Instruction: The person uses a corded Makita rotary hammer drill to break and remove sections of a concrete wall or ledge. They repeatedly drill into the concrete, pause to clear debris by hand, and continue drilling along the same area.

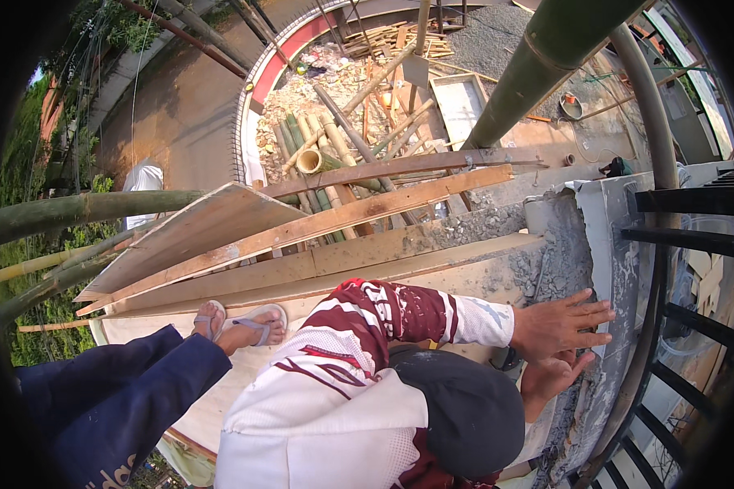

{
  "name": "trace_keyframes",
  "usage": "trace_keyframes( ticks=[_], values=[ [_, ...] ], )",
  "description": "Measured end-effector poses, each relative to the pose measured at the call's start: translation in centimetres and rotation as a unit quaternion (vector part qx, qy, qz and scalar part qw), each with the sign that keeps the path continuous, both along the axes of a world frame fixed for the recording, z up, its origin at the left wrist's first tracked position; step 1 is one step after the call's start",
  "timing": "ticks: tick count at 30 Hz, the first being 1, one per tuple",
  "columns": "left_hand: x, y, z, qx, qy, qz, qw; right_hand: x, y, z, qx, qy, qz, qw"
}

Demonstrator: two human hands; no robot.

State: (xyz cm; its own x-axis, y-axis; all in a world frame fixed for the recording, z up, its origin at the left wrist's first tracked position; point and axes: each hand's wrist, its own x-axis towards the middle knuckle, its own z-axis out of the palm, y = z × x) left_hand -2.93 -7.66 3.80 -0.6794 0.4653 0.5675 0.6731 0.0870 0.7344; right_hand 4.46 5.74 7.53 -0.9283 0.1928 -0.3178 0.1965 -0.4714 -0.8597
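Note:
Neither my left hand nor my right hand is in view. Just below me bends a co-worker in a white and maroon long-sleeved jersey (318, 432) and a dark head covering (465, 407). One of the co-worker's hands (559, 326) has its fingers spread at a rough concrete edge (603, 244). Their other hand (546, 379) is close beneath it, partly covered. Broken grey mortar (559, 253) lies beside these hands. No tool shows in them. At the left are legs in navy trousers (139, 407) and feet in light sandals (257, 324); whose they are I cannot tell.
A wooden plank (318, 231) and a plywood sheet (196, 232) border the narrow ledge. Thick bamboo poles (538, 69) cross the view. Far below lie bamboo pieces (326, 138), rubble and a shallow pale trough (461, 102). Black metal railings (685, 322) stand at right.

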Motion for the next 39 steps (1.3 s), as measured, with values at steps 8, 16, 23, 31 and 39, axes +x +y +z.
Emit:
trace_keyframes(
  ticks=[8,16,23,31,39],
  values=[
    [2.2,-3.6,-6.2,-0.12,-0.236,0.123,0.956,3.0,6.8,-0.4,0.277,-0.123,-0.11,0.947],
    [4.6,-5.7,-10.2,-0.03,-0.286,0.167,0.943,12.9,10.2,-5.1,0.399,-0.299,-0.217,0.839],
    [3.3,-6.6,-11.7,-0.093,-0.361,0.164,0.913,19.2,6.2,-8.4,0.408,-0.41,-0.262,0.773],
    [4.6,-1.0,-10.8,-0.25,-0.526,-0.068,0.81,24.1,2.9,-11.1,0.029,-0.47,-0.342,0.813],
    [7.0,2.2,-9.8,-0.102,-0.772,-0.115,0.616,26.6,3.6,-11.8,0.115,-0.417,-0.17,0.885]
  ],
)
